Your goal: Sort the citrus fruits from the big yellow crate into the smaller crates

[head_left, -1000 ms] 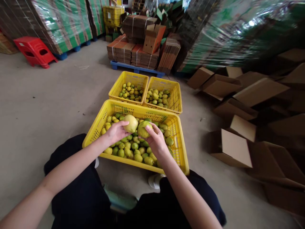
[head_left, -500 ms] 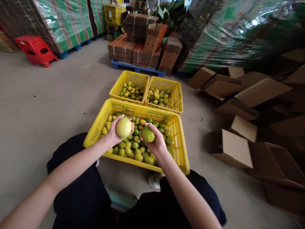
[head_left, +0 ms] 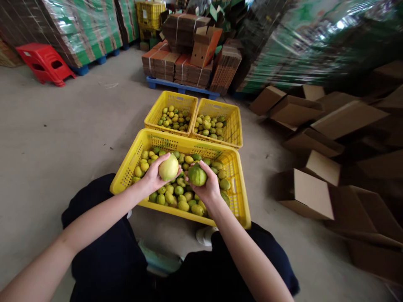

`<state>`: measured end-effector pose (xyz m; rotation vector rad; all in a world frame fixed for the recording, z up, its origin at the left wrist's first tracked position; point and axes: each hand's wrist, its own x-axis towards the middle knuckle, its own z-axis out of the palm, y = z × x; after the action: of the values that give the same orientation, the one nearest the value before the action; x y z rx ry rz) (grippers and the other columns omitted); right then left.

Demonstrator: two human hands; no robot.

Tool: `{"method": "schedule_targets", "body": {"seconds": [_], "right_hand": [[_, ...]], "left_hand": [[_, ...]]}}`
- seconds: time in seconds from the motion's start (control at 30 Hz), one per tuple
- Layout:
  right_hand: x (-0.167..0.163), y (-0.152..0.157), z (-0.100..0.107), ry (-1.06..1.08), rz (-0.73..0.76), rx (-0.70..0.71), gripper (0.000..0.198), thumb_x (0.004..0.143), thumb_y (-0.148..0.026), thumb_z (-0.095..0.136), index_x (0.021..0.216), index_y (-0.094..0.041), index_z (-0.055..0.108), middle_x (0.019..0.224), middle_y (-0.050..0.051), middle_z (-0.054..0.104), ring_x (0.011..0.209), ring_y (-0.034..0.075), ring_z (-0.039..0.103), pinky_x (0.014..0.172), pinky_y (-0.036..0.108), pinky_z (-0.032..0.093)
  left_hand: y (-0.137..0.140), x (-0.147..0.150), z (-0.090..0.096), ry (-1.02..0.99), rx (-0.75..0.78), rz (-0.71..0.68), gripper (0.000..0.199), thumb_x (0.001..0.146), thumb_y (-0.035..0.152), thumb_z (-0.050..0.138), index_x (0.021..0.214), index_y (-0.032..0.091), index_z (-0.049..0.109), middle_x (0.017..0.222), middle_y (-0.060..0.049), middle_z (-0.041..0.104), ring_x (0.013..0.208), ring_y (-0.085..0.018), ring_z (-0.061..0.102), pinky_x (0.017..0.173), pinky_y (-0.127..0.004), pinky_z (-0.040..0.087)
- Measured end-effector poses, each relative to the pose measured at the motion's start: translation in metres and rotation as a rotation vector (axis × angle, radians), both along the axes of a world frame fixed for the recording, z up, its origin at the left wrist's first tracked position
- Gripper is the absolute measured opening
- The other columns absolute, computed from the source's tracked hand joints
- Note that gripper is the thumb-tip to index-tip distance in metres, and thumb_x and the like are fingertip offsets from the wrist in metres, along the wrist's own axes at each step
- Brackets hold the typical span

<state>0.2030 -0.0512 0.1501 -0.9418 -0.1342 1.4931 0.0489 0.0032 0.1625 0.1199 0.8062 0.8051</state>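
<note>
Left hand [head_left: 153, 174] is cupping a pale yellow fruit [head_left: 168, 167], fingers curling round beneath it; right hand [head_left: 210, 186] is grasping a greener fruit [head_left: 197, 175], thumb lying along its upper edge. Both fruits are sitting level, near each other but not touching. Step in hand, as judged: holding up one fruit per hand for a look. Next move is calling for a steady palm under each, grip easing off one at a time. Just below the hands, a front yellow crate [head_left: 243, 188] is holding loose fruit [head_left: 183, 205], yellow and green. Beyond the hands, a left rear crate [head_left: 155, 111] and right rear crate [head_left: 234, 126] are standing side by side, holding more. Farther ahead, a blue pallet [head_left: 181, 88] is bearing strapped flat cartons [head_left: 192, 72].
</note>
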Motion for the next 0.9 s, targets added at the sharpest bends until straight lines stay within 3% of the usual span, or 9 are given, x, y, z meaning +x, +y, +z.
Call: {"method": "schedule_targets", "body": {"seconds": [0.13, 0.23, 0.43, 0.53, 0.63, 0.77, 0.9], "right_hand": [[0.002, 0.000, -0.004, 0.115, -0.051, -0.075, 0.021, 0.072, -0.039, 0.073, 0.078, -0.022, 0.062, 0.066, -0.001, 0.069, 0.057, 0.016, 0.065, 0.053, 0.030, 0.057], [0.005, 0.001, -0.007, 0.126, -0.067, -0.104, 0.027, 0.073, -0.047, 0.072, 0.073, -0.022, 0.062, 0.064, 0.001, 0.068, 0.059, 0.018, 0.066, 0.059, 0.034, 0.059], [0.003, 0.002, -0.001, 0.108, -0.112, -0.061, 0.030, 0.071, -0.048, 0.076, 0.078, -0.023, 0.062, 0.067, -0.004, 0.069, 0.064, 0.016, 0.067, 0.066, 0.033, 0.061], [0.000, 0.001, 0.001, 0.081, -0.168, -0.031, 0.025, 0.069, -0.036, 0.079, 0.081, -0.025, 0.060, 0.072, -0.007, 0.070, 0.064, 0.013, 0.066, 0.063, 0.029, 0.059], [-0.002, 0.001, 0.002, 0.102, -0.129, -0.047, 0.023, 0.068, -0.030, 0.077, 0.083, -0.025, 0.060, 0.073, -0.006, 0.070, 0.061, 0.014, 0.065, 0.060, 0.029, 0.059], [-0.003, 0.001, 0.002, 0.125, -0.087, -0.111, 0.016, 0.077, -0.035, 0.068, 0.084, -0.023, 0.060, 0.065, -0.003, 0.068, 0.058, 0.016, 0.066, 0.057, 0.031, 0.059], [-0.006, 0.003, 0.001, 0.087, -0.111, -0.191, 0.014, 0.090, -0.033, 0.057, 0.084, -0.021, 0.060, 0.064, -0.001, 0.069, 0.058, 0.015, 0.065, 0.055, 0.028, 0.059]], "left_hand": [[-0.001, -0.002, 0.000, -0.140, -0.031, -0.110, 0.030, 0.089, 0.040, 0.053, 0.092, 0.012, 0.062, 0.081, -0.010, 0.070, 0.071, -0.021, 0.070, 0.081, -0.046, 0.059], [-0.001, -0.004, -0.002, -0.185, -0.031, -0.139, 0.032, 0.092, 0.037, 0.047, 0.102, 0.012, 0.063, 0.088, -0.010, 0.071, 0.077, -0.022, 0.071, 0.077, -0.041, 0.060], [0.001, -0.003, -0.005, -0.163, 0.012, -0.060, 0.033, 0.090, 0.042, 0.053, 0.102, 0.013, 0.063, 0.084, -0.008, 0.069, 0.079, -0.020, 0.070, 0.080, -0.038, 0.060], [0.002, -0.003, -0.005, -0.124, 0.051, 0.016, 0.025, 0.084, 0.037, 0.062, 0.095, 0.015, 0.062, 0.078, -0.004, 0.067, 0.073, -0.017, 0.068, 0.079, -0.036, 0.060], [0.003, -0.003, -0.007, -0.121, 0.011, 0.053, 0.018, 0.084, 0.033, 0.061, 0.090, 0.016, 0.060, 0.078, -0.006, 0.068, 0.072, -0.017, 0.068, 0.072, -0.032, 0.061], [0.006, -0.005, -0.012, -0.169, -0.093, 0.073, 0.028, 0.089, 0.033, 0.045, 0.099, 0.013, 0.061, 0.077, -0.009, 0.068, 0.066, -0.019, 0.068, 0.062, -0.031, 0.060], [0.007, -0.003, -0.011, -0.129, -0.122, 0.017, 0.034, 0.091, 0.026, 0.038, 0.114, 0.012, 0.059, 0.083, -0.010, 0.071, 0.070, -0.020, 0.070, 0.063, -0.033, 0.061]]}}
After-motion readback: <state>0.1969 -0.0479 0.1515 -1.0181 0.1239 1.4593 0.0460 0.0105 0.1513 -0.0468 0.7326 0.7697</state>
